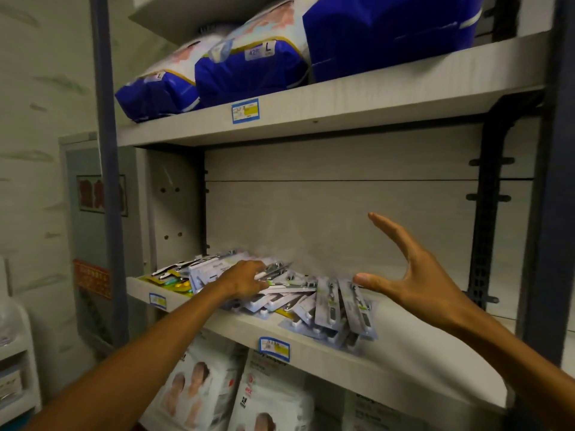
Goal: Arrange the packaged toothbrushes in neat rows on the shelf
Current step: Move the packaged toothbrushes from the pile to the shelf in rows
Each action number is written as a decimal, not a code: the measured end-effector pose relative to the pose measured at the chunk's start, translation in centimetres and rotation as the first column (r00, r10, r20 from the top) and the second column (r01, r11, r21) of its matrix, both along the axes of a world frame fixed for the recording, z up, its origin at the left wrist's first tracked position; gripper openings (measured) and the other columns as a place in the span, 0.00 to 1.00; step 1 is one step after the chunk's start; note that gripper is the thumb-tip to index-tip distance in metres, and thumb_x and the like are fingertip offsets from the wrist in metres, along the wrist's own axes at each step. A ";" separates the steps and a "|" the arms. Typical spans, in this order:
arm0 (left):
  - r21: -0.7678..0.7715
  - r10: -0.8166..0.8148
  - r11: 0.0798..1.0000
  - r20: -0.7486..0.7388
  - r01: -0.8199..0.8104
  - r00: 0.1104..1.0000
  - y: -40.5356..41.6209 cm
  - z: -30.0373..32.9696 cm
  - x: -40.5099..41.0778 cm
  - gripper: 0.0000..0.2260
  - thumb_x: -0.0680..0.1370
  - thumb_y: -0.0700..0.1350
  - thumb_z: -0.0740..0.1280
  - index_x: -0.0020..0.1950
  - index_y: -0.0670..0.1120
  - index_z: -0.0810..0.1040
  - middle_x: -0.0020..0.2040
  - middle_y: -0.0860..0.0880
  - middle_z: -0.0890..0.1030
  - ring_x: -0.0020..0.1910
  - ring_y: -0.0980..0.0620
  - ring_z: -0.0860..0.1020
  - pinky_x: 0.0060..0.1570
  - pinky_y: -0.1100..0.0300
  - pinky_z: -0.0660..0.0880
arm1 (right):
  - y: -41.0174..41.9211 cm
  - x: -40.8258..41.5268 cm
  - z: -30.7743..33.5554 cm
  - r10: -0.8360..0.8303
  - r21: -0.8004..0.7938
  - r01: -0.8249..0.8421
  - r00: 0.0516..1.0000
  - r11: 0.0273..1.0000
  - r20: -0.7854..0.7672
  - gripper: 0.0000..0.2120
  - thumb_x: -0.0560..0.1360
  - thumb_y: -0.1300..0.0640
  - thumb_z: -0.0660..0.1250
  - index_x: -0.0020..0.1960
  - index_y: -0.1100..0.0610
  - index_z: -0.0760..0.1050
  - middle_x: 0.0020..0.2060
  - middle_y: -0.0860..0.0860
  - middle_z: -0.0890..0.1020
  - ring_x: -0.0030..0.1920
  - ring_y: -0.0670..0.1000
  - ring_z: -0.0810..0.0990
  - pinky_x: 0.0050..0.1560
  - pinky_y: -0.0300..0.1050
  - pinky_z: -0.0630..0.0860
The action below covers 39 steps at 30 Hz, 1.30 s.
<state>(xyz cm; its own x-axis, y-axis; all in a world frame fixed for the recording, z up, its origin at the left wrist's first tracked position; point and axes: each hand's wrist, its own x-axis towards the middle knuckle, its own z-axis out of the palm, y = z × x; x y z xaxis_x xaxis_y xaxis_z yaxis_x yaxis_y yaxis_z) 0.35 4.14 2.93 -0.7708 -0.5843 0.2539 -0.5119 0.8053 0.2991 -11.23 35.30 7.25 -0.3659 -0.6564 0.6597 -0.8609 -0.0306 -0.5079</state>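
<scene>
**Left hand in the pile, right hand poised beside it**

Middle shelf (389,353), centre of the frame, slanting down to the right — and on it the packaged toothbrushes (292,301), a loose heap running from centre-left to just right of centre, nothing like a row yet. Long axes point every way: the packs at the left lie roughly along the shelf, the two at the right end (343,306) stand almost crosswise, tips over the front lip.

The left hand (245,279) is the nearer — down on the heap's middle, fingers curled onto a pack; whether it truly grips or only presses, I cannot tell through the blur. The right hand (401,272) hangs spread and empty just right of the pile, thumb close by the crosswise packs.

Hidden: the packs under the left hand, the bottom layers, every printed label — too smeared to read.
</scene>
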 end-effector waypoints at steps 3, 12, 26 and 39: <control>-0.025 0.008 1.000 0.163 -0.004 0.987 -1.9 -0.5 -1.1 0.25 0.79 0.53 0.63 0.74 0.48 0.63 0.73 0.45 0.67 0.69 0.44 0.68 0.66 0.53 0.67 | -0.7 0.1 0.2 -0.033 0.005 0.033 0.999 0.999 0.005 0.49 0.60 0.36 0.70 0.75 0.39 0.52 0.75 0.41 0.57 0.74 0.45 0.57 0.69 0.47 0.59; -0.134 -0.053 0.987 0.271 0.092 0.961 -4.8 -0.6 -2.6 0.20 0.74 0.49 0.68 0.65 0.47 0.73 0.63 0.45 0.75 0.58 0.45 0.75 0.56 0.55 0.74 | -3.8 0.7 0.2 -0.095 0.030 0.095 0.995 0.995 0.001 0.48 0.61 0.36 0.70 0.75 0.39 0.52 0.75 0.40 0.57 0.73 0.44 0.58 0.69 0.46 0.59; -0.209 -0.036 0.977 -0.037 0.028 0.999 -7.4 3.8 1.2 0.18 0.69 0.51 0.74 0.55 0.47 0.75 0.56 0.46 0.75 0.51 0.49 0.75 0.44 0.59 0.74 | -8.0 0.8 0.0 -0.103 0.056 0.100 0.994 0.993 0.045 0.46 0.62 0.35 0.68 0.76 0.43 0.54 0.75 0.42 0.59 0.73 0.45 0.60 0.69 0.48 0.61; 0.024 -0.287 0.885 -0.759 0.466 0.584 5.5 0.3 -2.6 0.19 0.68 0.48 0.76 0.54 0.50 0.72 0.51 0.52 0.79 0.45 0.58 0.80 0.40 0.63 0.80 | -12.8 1.3 -0.5 0.079 -0.123 -0.018 0.857 0.992 0.509 0.18 0.74 0.59 0.69 0.63 0.56 0.73 0.51 0.50 0.82 0.49 0.49 0.83 0.46 0.42 0.82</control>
<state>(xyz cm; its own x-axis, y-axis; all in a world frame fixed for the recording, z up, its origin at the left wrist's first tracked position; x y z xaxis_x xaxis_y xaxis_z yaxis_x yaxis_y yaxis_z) -2.25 9.60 3.19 -0.5535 -0.3893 0.7362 0.2748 0.7491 0.6028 -9.88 22.52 6.71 -0.6414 -0.6167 0.4564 -0.4755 -0.1473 -0.8673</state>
